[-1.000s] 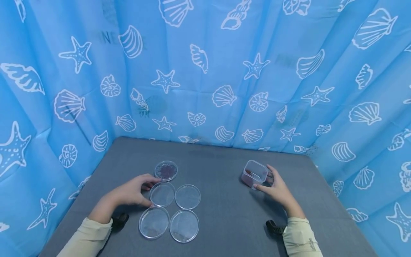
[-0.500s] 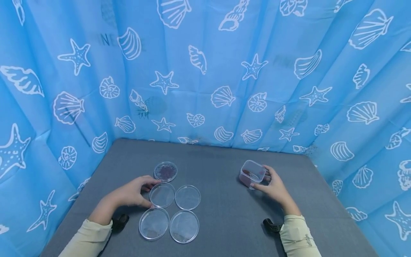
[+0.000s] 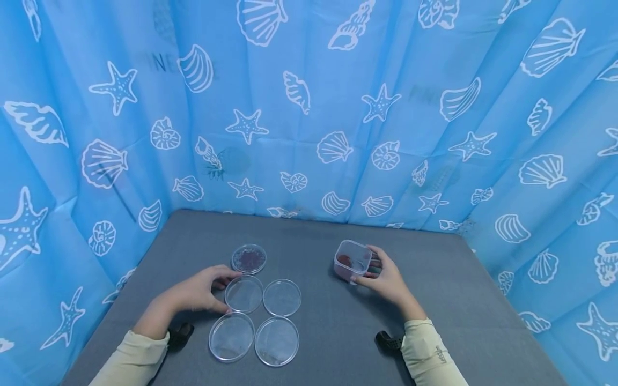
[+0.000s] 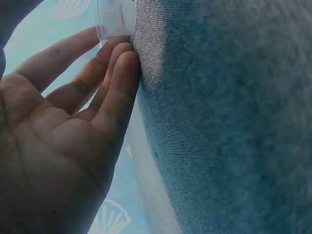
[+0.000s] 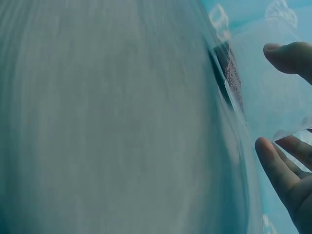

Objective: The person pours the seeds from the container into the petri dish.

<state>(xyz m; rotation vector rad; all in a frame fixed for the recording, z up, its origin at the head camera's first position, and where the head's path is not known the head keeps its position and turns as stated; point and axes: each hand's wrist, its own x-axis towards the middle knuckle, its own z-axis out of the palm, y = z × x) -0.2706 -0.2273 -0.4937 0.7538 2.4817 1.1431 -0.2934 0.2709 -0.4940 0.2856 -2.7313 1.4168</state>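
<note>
In the head view my left hand (image 3: 205, 289) spans an empty petri dish (image 3: 243, 294), thumb and fingertips at its rim. The left wrist view shows those fingertips against the clear dish wall (image 4: 114, 19). My right hand (image 3: 386, 281) grips a clear rectangular plastic tub (image 3: 353, 261), fingers on one side and thumb at its near corner. Dark reddish contents (image 3: 345, 261) lie at the tub's left side. In the right wrist view, the thumb and fingers flank the translucent tub (image 5: 273, 92).
Behind the held dish sits a petri dish (image 3: 248, 259) of dark purplish-red contents. Other clear dishes stand close by: one to the right (image 3: 282, 298), two nearer, a left dish (image 3: 232, 336) and a right dish (image 3: 277, 341). A grey cloth-covered table (image 3: 328, 332) meets a blue shell-print curtain (image 3: 299, 107).
My right hand has moved left with the tub, toward the dishes, and the reddish contents show more at its left side. My left hand stays at the same dish.
</note>
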